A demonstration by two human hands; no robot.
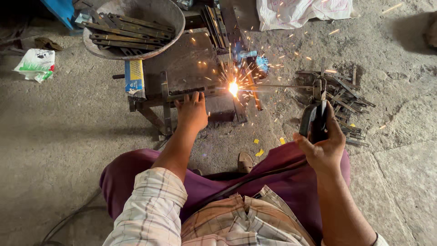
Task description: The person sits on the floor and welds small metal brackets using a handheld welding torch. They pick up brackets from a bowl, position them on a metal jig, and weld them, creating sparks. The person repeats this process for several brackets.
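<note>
1. I see a bare concrete floor (68, 136) filling most of the view, grey and gritty.
2. At the top stands a wide metal basin (136, 13) with flat steel strips lying across it.
3. Below it sits the low steel frame (182, 68), dark and rusty, its plate facing up; a bright white-orange spark (233, 87) burns at its front right edge, throwing sparks outward.
4. To the right lies a loose pile of steel strips (341, 95) on the floor.
5. My right hand (324, 143) is closed around the black electrode holder (314, 119), whose thin welding rod (277, 86) reaches left to the spark.
6. My left hand (192, 111) lies flat and open, fingers pressing the frame's front bar (just left of the spark), gripping nothing.
</note>
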